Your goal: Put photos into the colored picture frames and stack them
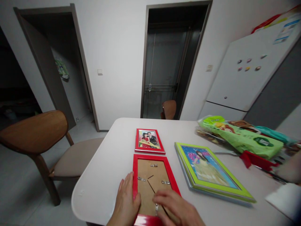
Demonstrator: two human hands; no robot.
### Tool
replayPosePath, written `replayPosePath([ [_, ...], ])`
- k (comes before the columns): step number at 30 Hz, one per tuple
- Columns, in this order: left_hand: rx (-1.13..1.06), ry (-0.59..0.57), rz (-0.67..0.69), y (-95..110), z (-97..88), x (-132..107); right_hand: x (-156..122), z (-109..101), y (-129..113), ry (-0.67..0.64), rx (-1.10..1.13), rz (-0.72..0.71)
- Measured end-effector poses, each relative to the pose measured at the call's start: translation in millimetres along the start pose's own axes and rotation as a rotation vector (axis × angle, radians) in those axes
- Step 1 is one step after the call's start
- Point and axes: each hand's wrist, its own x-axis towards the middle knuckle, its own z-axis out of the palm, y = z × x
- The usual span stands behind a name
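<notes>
- Step in hand, as I judge it: work at the lower clip [157, 208] on the back of the face-down frame [175, 187], which lies between and under both hands.
- Left hand [125, 201]: thumb and fingers straddle the frame's near-left rail, holding it.
- Right hand [175, 205]: fingers bent over the backing [146, 169], thumb and fingers about the lower clip; whether they pinch it, I cannot tell.
- Next move, in my judgement, calls for a steady left hand and careful fingertip pressure on the small metal.
- Count: four clips on the backing; two red frames, the second, face-up frame [137, 141] ahead of the hands; one green frame [195, 175] on top, right of the right hand; one green bag [246, 138] beyond that.
</notes>
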Motion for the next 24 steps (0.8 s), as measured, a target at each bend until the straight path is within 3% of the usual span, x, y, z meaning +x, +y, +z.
replayPosePath([
  [3,-0.009,-0.016,-0.002,0,0.1,1,10,-26,29,-0.07,-0.109,0.291],
  [7,-0.037,-0.022,0.01,-2,0.4,4,15,-20,62,-0.191,-0.17,0.444],
  [11,-0.054,-0.001,0.038,-3,0.4,6,17,-4,69,-0.183,-0.232,0.469],
  [16,-0.079,0.039,0.059,-6,4.7,6,21,-3,68,-0.159,-0.324,0.468],
  [20,-0.106,0.072,0.061,-8,8.9,5,35,7,48,-0.089,-0.314,0.375],
  [24,-0.095,0.065,0.053,-7,8.4,4,58,36,26,-0.148,-0.154,0.287],
])
